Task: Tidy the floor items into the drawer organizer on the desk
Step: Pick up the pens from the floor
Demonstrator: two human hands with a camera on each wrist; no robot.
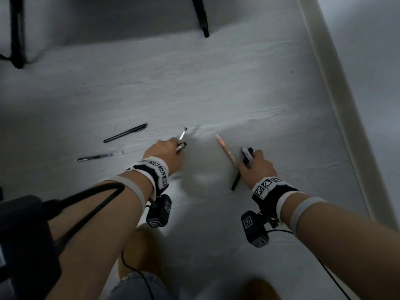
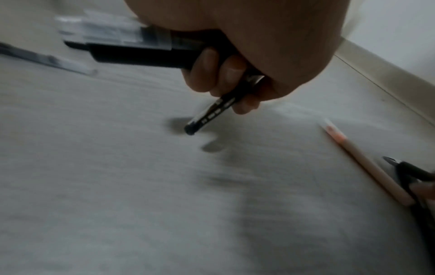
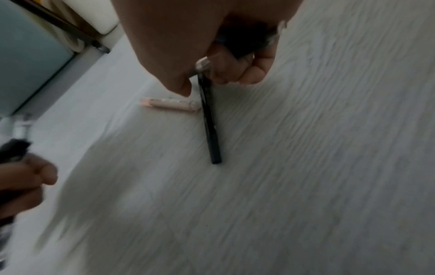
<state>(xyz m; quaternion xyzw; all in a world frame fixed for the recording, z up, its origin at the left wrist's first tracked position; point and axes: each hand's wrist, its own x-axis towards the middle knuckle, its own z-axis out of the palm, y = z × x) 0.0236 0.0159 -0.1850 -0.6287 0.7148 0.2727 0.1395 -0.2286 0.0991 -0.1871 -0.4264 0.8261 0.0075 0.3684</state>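
Observation:
On the pale wood-grain floor [image 1: 216, 87] my left hand [image 1: 173, 148] grips a small bundle of pens [image 1: 183, 137]; in the left wrist view the fingers [image 2: 226, 78] curl round a black pen [image 2: 207, 117] that points down, with a black barrel [image 2: 141, 54] and a clear one sticking out sideways. My right hand [image 1: 253, 159] holds dark pens, and one black pen [image 1: 235, 182] [image 3: 210, 130] hangs out below the fist [image 3: 230, 68]. A pink pencil [image 1: 226, 150] [image 2: 353, 154] [image 3: 169, 104] lies on the floor beside the right thumb. Loose on the floor to the left lie a black pen [image 1: 125, 133] and a gel pen [image 1: 99, 156].
Black furniture legs [image 1: 17, 33] [image 1: 201, 16] stand at the back. A baseboard [image 1: 337, 105] and wall run down the right side. My knees [image 1: 138, 256] are at the bottom of the head view. A pale blue furniture piece [image 3: 28, 55] shows in the right wrist view.

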